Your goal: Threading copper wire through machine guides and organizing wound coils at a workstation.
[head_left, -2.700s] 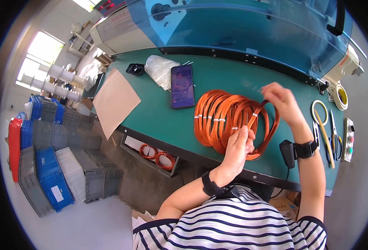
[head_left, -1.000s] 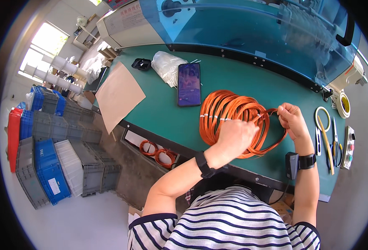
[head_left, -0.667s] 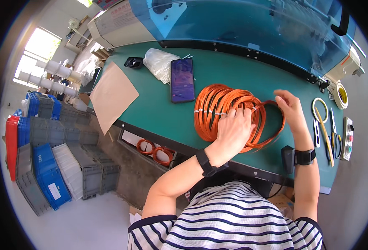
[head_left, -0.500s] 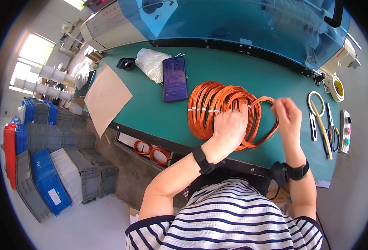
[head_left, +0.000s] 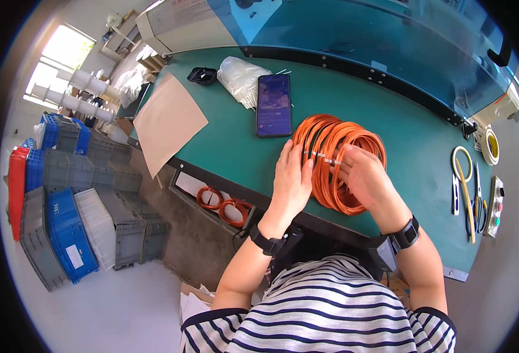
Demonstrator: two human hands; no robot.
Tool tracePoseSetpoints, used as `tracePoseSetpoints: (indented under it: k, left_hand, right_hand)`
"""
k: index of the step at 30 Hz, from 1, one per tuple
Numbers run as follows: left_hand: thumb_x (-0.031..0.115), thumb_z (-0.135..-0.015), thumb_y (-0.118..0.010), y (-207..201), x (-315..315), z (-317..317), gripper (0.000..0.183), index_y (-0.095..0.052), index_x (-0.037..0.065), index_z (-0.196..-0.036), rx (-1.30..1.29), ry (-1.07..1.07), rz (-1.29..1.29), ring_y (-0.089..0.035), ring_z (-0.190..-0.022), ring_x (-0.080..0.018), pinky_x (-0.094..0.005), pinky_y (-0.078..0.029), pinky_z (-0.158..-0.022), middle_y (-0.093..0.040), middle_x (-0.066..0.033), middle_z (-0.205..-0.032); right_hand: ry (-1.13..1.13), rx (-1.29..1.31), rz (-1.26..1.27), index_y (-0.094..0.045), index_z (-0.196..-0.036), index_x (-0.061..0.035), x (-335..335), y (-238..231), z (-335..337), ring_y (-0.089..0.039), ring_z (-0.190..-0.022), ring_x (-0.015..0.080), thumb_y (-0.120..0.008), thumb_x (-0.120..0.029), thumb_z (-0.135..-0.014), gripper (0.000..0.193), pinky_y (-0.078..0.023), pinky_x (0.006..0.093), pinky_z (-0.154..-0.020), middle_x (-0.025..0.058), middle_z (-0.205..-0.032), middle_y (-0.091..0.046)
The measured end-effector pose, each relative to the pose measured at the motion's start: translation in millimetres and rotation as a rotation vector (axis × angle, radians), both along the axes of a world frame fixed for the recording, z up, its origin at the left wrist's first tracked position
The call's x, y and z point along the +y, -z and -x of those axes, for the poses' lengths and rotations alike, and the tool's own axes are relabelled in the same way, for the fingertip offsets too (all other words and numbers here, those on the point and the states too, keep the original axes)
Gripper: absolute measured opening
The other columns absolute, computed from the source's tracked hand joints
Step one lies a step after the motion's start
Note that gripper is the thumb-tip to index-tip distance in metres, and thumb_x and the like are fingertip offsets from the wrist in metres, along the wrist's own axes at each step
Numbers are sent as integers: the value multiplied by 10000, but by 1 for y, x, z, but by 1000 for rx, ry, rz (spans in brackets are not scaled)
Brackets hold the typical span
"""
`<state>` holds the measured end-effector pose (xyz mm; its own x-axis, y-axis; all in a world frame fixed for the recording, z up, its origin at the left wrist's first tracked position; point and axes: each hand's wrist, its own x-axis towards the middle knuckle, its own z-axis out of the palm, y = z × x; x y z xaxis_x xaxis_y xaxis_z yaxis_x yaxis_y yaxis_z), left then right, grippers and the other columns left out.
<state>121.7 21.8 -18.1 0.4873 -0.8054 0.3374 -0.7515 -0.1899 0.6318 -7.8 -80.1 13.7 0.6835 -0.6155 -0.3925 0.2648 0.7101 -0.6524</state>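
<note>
A row of orange-copper wire coils (head_left: 336, 132) leans together on the green bench, with small white ties around the strands. My left hand (head_left: 291, 179) is against the left end of the row, its fingers fairly straight and the thumb on the near side. At the other end, my right hand (head_left: 368, 179) presses in with bent fingers, its fingertips partly hidden among the coils. Between them, the two hands hold the row together. Just beyond the coils lies a dark phone (head_left: 274, 106), screen up.
A plastic bag of white sticks (head_left: 239, 76), a small black tray (head_left: 202, 75) and brown paper (head_left: 171, 123) lie to the left. Scissors (head_left: 479, 206), a white ring (head_left: 462, 162) and a button box (head_left: 496, 206) are rightward. A blue-covered machine (head_left: 353, 35) spans the back. Wire coils (head_left: 233, 212) fill an under-bench drawer.
The loose right-hand coil has joined the row, which is now more compact. My left hand moved from the top to the left end; my right hand came in leftward onto the coils.
</note>
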Motion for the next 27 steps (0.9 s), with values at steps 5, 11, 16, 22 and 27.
tracePoseSetpoints:
  k: [5, 11, 16, 22, 27]
  left_hand:
    - [130, -928, -485, -3, -10, 7, 386, -425, -45, -1267, 199, 64, -7, -437, -1231, -345, -373, -375, -1001, -419, -234, -1336]
    - [124, -892, -555, -27, -16, 24, 424, -430, 11, -1281, 812, 235, 235, -501, -1149, -227, -359, -385, -964, -488, -142, -1293]
    - [48, -816, -634, -42, -1, 26, 549, -389, 15, -1307, 727, 432, 229, -438, -1232, -219, -355, -298, -1030, -443, -133, -1349]
    - [213, -764, -738, -41, -19, 33, 439, -565, 17, -1117, 377, 821, -229, -580, -1049, -285, -424, -372, -1014, -632, -116, -996]
    - [197, -722, -771, -26, -26, 38, 490, -588, 11, -1136, 711, 869, -350, -565, -1094, -283, -351, -418, -944, -607, -132, -1132]
  right_hand:
    - [-22, -70, -118, -575, -969, -25, 1, 9, -27, -578, -911, 172, -574, -214, -901, 202, -474, 335, -809, 70, -950, -596]
    - [-9, -57, -205, -564, -1088, -27, -5, -9, 0, -601, -971, 203, -554, -254, -912, 287, -496, 364, -841, 104, -1029, -620]
    - [-49, -390, -98, -402, -1310, 9, -15, -24, 51, -484, -1197, 332, -454, -425, -933, 577, -420, 457, -981, 220, -1277, -494]
    - [3, -567, -104, -363, -1345, -8, -16, -34, 74, -454, -1221, 361, -438, -490, -919, 648, -394, 485, -999, 238, -1331, -435]
    - [136, -438, -167, -406, -1309, -12, -19, -15, 86, -519, -1153, 309, -414, -437, -949, 557, -429, 452, -971, 180, -1283, -499]
